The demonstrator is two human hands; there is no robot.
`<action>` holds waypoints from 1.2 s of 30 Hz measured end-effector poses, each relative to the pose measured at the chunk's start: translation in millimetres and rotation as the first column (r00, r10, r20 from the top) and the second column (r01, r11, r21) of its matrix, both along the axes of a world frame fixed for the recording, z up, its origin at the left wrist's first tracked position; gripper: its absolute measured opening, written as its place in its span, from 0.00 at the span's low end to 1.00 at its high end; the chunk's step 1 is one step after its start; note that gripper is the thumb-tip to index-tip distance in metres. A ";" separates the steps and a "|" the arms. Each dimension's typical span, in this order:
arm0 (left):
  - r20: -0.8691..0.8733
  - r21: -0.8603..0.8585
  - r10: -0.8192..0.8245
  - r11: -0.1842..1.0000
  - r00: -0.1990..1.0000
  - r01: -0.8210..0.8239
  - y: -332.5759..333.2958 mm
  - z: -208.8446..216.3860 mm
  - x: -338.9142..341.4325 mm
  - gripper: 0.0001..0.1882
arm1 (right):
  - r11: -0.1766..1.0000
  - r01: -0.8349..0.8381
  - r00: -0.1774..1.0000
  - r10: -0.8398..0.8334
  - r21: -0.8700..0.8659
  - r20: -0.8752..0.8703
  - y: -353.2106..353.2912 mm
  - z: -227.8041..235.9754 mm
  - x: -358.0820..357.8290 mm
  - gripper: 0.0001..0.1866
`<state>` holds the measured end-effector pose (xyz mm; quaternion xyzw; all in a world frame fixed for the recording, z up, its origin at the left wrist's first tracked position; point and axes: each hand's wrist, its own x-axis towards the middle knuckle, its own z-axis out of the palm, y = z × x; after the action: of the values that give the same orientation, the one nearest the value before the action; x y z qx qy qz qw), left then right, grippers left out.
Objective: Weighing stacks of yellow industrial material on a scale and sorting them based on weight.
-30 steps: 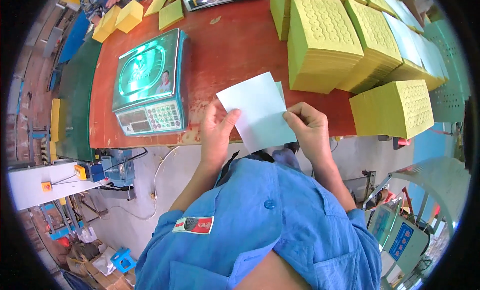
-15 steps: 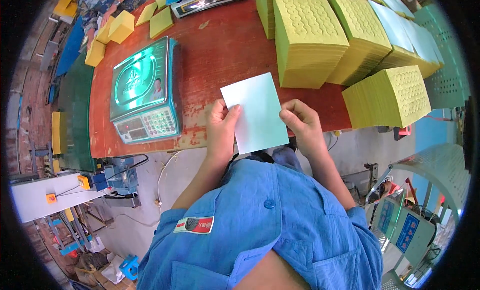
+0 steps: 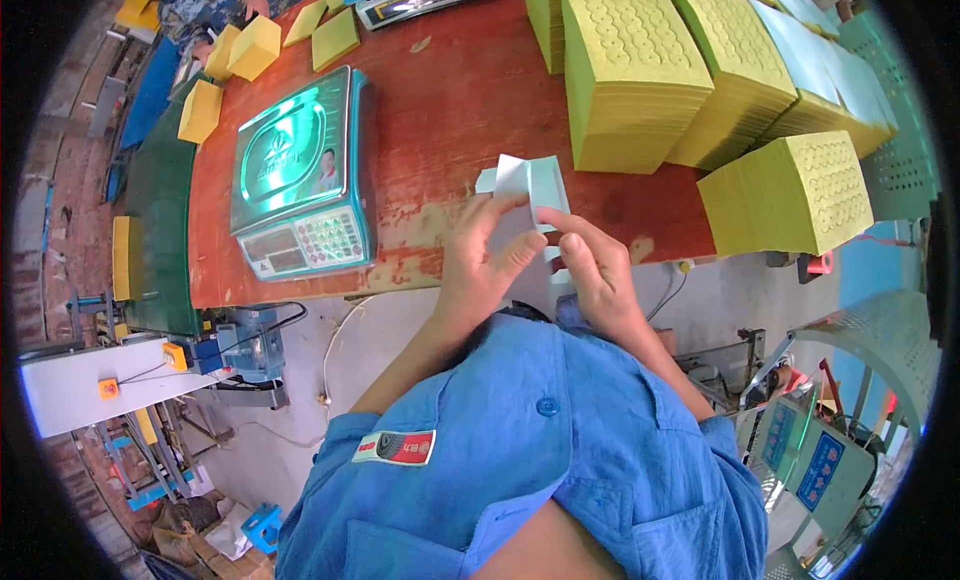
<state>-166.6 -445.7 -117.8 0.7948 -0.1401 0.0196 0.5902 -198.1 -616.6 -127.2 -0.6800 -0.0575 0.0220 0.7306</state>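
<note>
Between my hands, above the table's front edge, is a pale blue-white sheet of paper or thin card (image 3: 546,183). It now stands folded or bent, with several panels at different angles. My left hand (image 3: 484,258) grips its left side, thumb and fingers closing from either side. My right hand (image 3: 594,264) pinches the right side near the fold, its index finger stretched across toward the left fingers. The hands partly hide the sheet's lower part. To the left sits a digital scale (image 3: 300,175) with a shiny plate; nothing lies on it.
Tall stacks of yellow embossed sheets (image 3: 640,110) cover the table's right side, with a shorter stack (image 3: 785,195) at the front right corner. Smaller yellow blocks (image 3: 254,48) lie at the far left, beside another person (image 3: 215,10). A second scale (image 3: 430,2) stands at the back.
The sheet was flat and upright between both hands; now it is folded or bent into narrower panels. My hands have come closer together, the right one moving inward.
</note>
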 end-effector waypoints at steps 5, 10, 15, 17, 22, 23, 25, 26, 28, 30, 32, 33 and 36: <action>-0.048 -0.063 -0.028 0.998 0.998 0.025 1.1 -8.2 -0.5 0.31 | 0.999 -0.014 1.000 0.013 0.045 0.022 3.8 -3.0 -2.2 0.19; -0.195 -0.135 -0.059 0.990 0.979 0.033 7.1 -7.2 0.3 0.29 | 1.000 0.015 0.999 -0.015 -0.018 -0.045 8.3 -3.8 -1.4 0.19; -0.275 -0.213 -0.077 0.977 0.958 0.018 8.8 -3.3 1.4 0.24 | 0.996 0.025 0.992 -0.014 0.087 -0.123 8.0 1.6 0.2 0.18; -0.300 -0.143 -0.075 0.989 0.951 0.033 11.0 -7.0 3.1 0.27 | 0.994 0.012 0.991 0.004 0.113 -0.137 8.3 1.4 1.3 0.18; -0.304 -0.141 -0.071 0.990 0.950 0.029 11.7 -8.6 5.7 0.20 | 0.995 0.043 0.993 -0.033 0.088 -0.113 10.2 -6.1 3.8 0.19; -0.298 -0.131 -0.073 0.991 0.952 0.035 11.8 -8.7 6.1 0.19 | 0.995 0.063 0.993 -0.055 0.075 -0.104 10.3 -7.1 4.6 0.19; -0.321 -0.133 -0.038 0.991 0.946 -0.005 9.2 -9.5 5.0 0.18 | 0.995 0.082 0.993 -0.076 0.062 -0.095 9.1 -6.4 6.2 0.19; -0.344 -0.133 -0.006 0.990 0.939 -0.043 7.6 -9.7 4.5 0.17 | 0.995 0.079 0.992 -0.072 0.058 -0.108 7.3 -3.6 6.7 0.19; -0.345 -0.083 0.017 0.995 0.938 -0.049 6.6 -12.8 4.4 0.17 | 0.996 0.076 0.990 -0.069 0.055 -0.121 5.4 -3.2 7.6 0.19; -0.344 -0.032 0.037 0.998 0.938 -0.051 3.4 -13.1 4.3 0.17 | 0.993 0.108 0.992 -0.105 0.038 -0.066 4.5 -7.2 8.3 0.19; -0.340 -0.118 0.030 0.990 0.940 -0.075 -1.5 -12.4 4.2 0.17 | 0.992 0.127 0.992 -0.127 0.018 -0.028 4.3 -11.7 9.4 0.19; -0.341 -0.116 0.026 0.991 0.940 -0.069 -3.1 -11.2 5.5 0.17 | 0.989 0.145 0.989 -0.145 -0.004 0.010 3.6 -13.1 9.8 0.19; -0.212 -0.023 0.012 1.000 0.977 -0.017 -7.7 -8.4 8.6 0.16 | 0.986 0.168 0.986 -0.168 -0.021 -0.012 0.0 -14.0 9.6 0.21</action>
<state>-158.0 -453.4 -126.2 0.7861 -0.0706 -0.0591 0.6113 -188.6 -616.6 -141.1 -0.6894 0.0056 -0.0344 0.7236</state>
